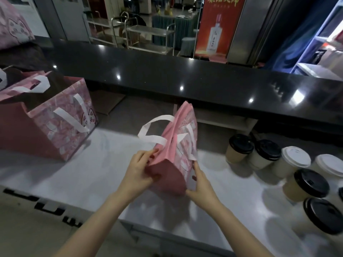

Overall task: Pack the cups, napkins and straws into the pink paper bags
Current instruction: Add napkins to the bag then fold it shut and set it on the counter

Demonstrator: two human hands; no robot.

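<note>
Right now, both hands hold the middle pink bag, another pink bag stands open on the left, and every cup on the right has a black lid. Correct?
Not all cups: the head view shows two white lids among the black ones. The left hand and right hand hold the middle bag, and the left bag stands open.

Serving counter at the edge of a dim hall

A pale, smooth white worktop [92, 175] runs under a raised, glossy black stone counter ledge [167, 78] that catches small spots of light. Beyond the ledge stand a bare stainless-steel trolley [150, 32], a table skirted in pleated teal cloth [178, 25] and a tall red banner showing a white bottle [219, 26] (its gold lettering is cut off at the top). A grey metal pillar [254, 28] rises just beside the banner, and blue-lit white shelving [323, 39] fills the right edge.
</note>
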